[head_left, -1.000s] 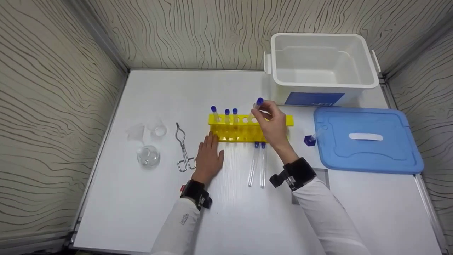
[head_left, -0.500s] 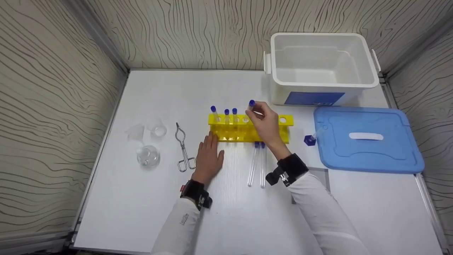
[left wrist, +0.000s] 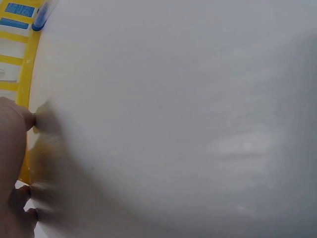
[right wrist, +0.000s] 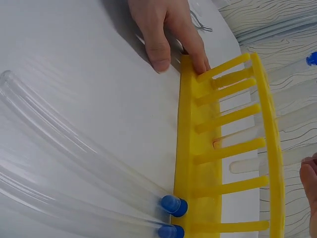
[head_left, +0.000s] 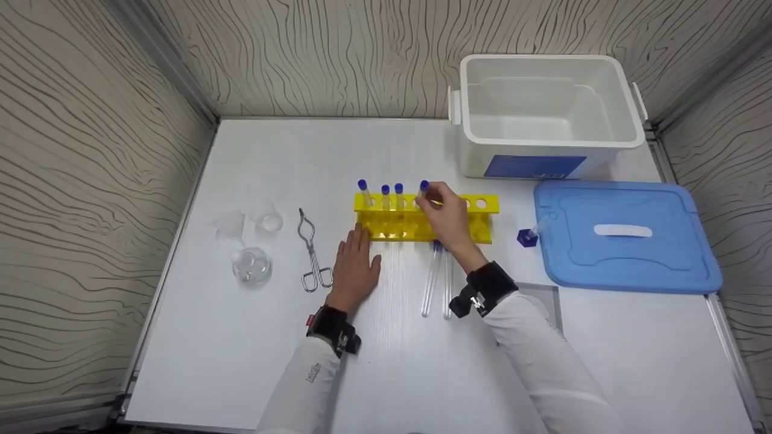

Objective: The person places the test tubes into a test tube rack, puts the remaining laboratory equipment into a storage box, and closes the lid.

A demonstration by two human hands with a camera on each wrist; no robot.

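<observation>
A yellow test tube rack (head_left: 392,226) stands mid-table. My right hand (head_left: 450,220) pinches a blue-capped test tube (head_left: 424,187) near its top. In the right wrist view, the rounded lower end of this tube (right wrist: 242,166) is inside the rack, through the top plate. My left hand (head_left: 354,271) lies flat with straight fingers on the table, fingertips at the rack's front left corner. Three other blue-capped tubes (head_left: 385,198) stand in the rack's left holes, the leftmost tilted. Two more capped tubes (head_left: 430,283) lie on the table before the rack, caps against its base.
Metal tongs (head_left: 311,253) lie left of my left hand. Beyond them are a glass flask (head_left: 251,266), a clear beaker (head_left: 269,222) and a funnel (head_left: 231,226). At right are a blue lid (head_left: 627,259), a white bin (head_left: 546,129) and a piece with a blue hexagonal base (head_left: 527,238).
My right hand has moved left and lowered its tube into a rack hole just right of the standing tubes. My left hand has stayed in place.
</observation>
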